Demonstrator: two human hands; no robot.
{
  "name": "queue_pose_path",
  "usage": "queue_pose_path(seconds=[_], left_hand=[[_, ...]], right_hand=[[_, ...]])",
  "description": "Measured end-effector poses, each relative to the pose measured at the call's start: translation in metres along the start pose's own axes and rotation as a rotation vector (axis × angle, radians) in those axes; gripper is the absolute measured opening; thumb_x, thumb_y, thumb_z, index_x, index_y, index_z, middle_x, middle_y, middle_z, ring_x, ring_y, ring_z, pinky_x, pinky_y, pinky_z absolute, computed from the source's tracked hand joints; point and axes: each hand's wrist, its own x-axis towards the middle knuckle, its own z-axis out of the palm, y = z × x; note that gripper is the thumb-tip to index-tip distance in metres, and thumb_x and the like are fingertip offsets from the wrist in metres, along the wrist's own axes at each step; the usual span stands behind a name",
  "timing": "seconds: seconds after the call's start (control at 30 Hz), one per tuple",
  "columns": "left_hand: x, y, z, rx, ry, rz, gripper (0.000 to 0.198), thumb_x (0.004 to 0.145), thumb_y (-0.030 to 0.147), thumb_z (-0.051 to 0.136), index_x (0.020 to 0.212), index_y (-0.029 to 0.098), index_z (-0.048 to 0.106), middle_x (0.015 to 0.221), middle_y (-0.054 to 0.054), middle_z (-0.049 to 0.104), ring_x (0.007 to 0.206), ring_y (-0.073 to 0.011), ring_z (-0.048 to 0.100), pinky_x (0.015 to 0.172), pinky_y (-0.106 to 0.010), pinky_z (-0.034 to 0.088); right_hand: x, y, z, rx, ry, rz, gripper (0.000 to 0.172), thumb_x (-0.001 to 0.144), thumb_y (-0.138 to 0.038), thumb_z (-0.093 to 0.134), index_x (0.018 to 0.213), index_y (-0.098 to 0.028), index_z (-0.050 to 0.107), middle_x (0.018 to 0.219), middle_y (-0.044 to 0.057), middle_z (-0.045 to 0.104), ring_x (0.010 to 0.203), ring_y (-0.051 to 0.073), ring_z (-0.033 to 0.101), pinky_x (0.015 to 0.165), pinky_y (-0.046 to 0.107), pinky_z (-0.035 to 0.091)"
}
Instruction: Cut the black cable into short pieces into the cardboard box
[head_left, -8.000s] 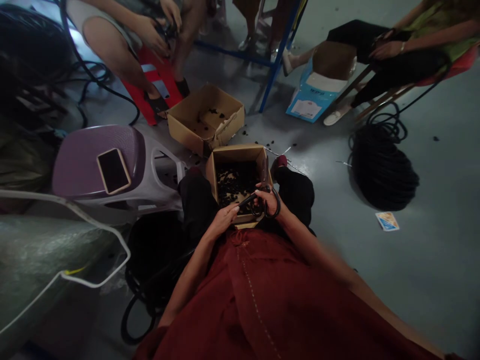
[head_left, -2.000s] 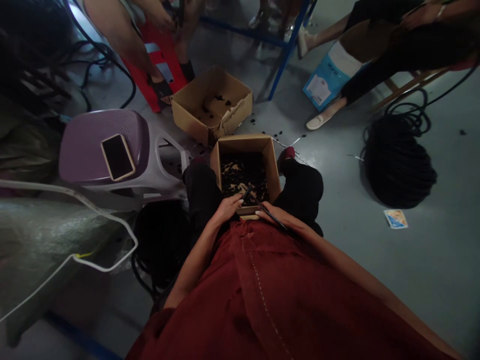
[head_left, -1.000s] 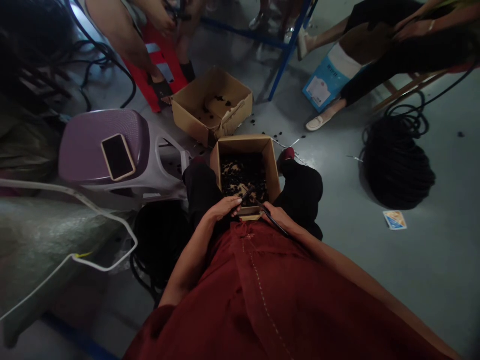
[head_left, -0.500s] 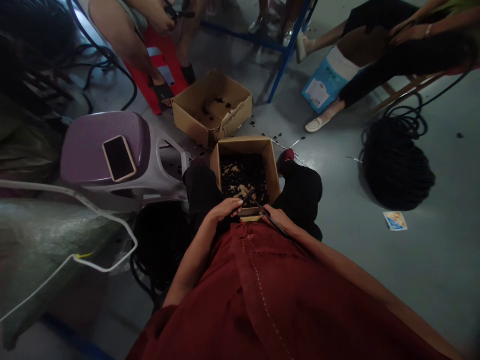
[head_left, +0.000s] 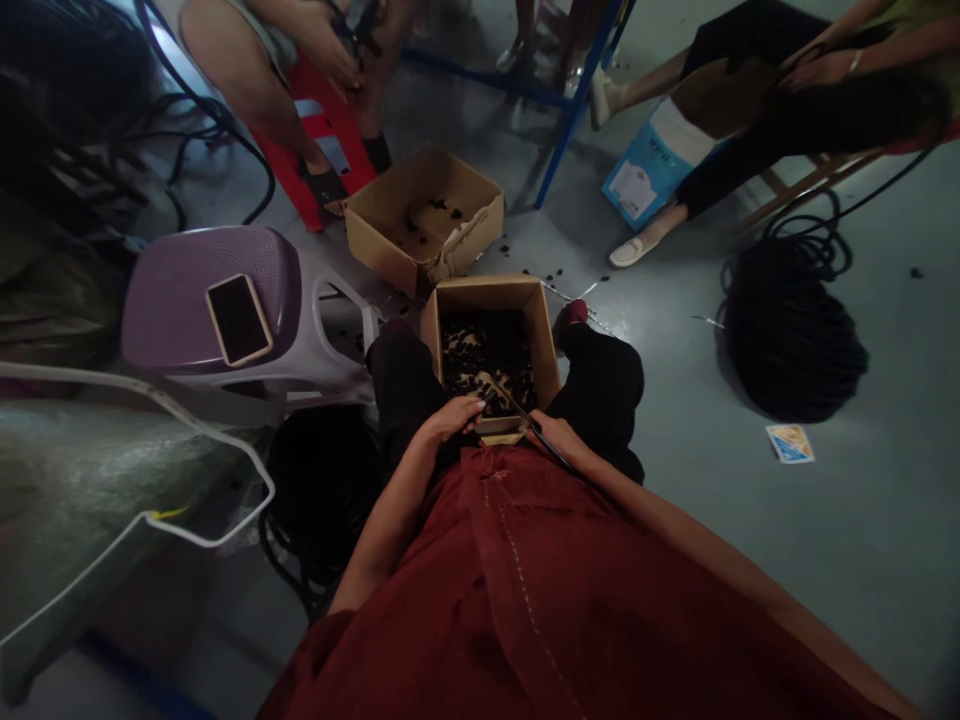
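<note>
My left hand (head_left: 457, 415) is closed around a short end of black cord (head_left: 489, 397), which points over the near side of a cardboard box (head_left: 551, 345). Small black pieces (head_left: 480, 340) lie scattered across the bottom of that box, between my knees. In my right hand (head_left: 553, 432), at the box's near right corner, is a pair of scissors (head_left: 517, 405). Their thin blades slant up and left over the box toward the cord end; the handles are partly hidden by my fingers.
A second cardboard box (head_left: 382, 245) stands just beyond. On my left, a purple stool (head_left: 172, 300) carries a phone (head_left: 238, 320). Black cord lies in a coil (head_left: 795, 340) to the right and another bundle (head_left: 322, 490) beside my left leg. Co-workers sit across from me, near a blue-white box (head_left: 652, 165).
The black cord end in my left hand looks shorter and lower. The scissors' blades now show apart from it. At the upper left, a co-worker's hands have shifted.
</note>
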Motion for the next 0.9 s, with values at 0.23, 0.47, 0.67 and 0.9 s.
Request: queue_pose_path(seconds=[0.23, 0.47, 0.67, 0.9], left_hand=[[-0.004, 0.006, 0.001, -0.081, 0.064, -0.019, 0.029, 0.083, 0.040, 0.052, 0.092, 0.013, 0.056, 0.060, 0.005, 0.048, 0.042, -0.0052, 0.038, 0.041, -0.019, 0.027], [-0.016, 0.022, 0.015, 0.027, 0.070, 0.093, 0.025, 0.083, 0.036, 0.051, 0.091, 0.013, 0.058, 0.064, 0.004, 0.050, 0.046, -0.0060, 0.040, 0.045, -0.020, 0.031], [-0.020, 0.025, 0.040, 0.316, 0.037, 0.181, 0.024, 0.084, 0.029, 0.046, 0.090, 0.013, 0.062, 0.066, 0.001, 0.053, 0.052, -0.0091, 0.045, 0.050, -0.021, 0.035], [-0.037, 0.032, 0.037, 0.361, -0.051, 0.206, 0.036, 0.084, 0.031, 0.046, 0.110, 0.011, 0.061, 0.075, -0.001, 0.061, 0.063, -0.0121, 0.051, 0.059, -0.022, 0.039]], right_hand=[[0.002, 0.003, -0.009, 0.335, 0.077, 0.126, 0.016, 0.082, -0.036, 0.048, 0.088, -0.022, 0.052, 0.068, -0.001, 0.057, 0.055, 0.013, 0.052, 0.053, 0.023, 0.038], [0.006, -0.019, -0.018, 0.892, 0.127, 0.144, 0.035, 0.078, -0.055, 0.046, 0.092, -0.023, 0.042, 0.069, -0.002, 0.052, 0.050, 0.010, 0.048, 0.047, 0.023, 0.043], [0.015, -0.037, -0.017, 1.084, 0.159, 0.136, 0.045, 0.068, -0.048, 0.062, 0.098, -0.024, 0.039, 0.064, -0.005, 0.052, 0.048, 0.011, 0.049, 0.045, 0.023, 0.041], [0.027, -0.033, -0.023, 1.246, 0.330, 0.139, 0.047, 0.057, -0.036, 0.069, 0.095, -0.025, 0.044, 0.061, -0.008, 0.051, 0.046, 0.010, 0.047, 0.042, 0.022, 0.038]])
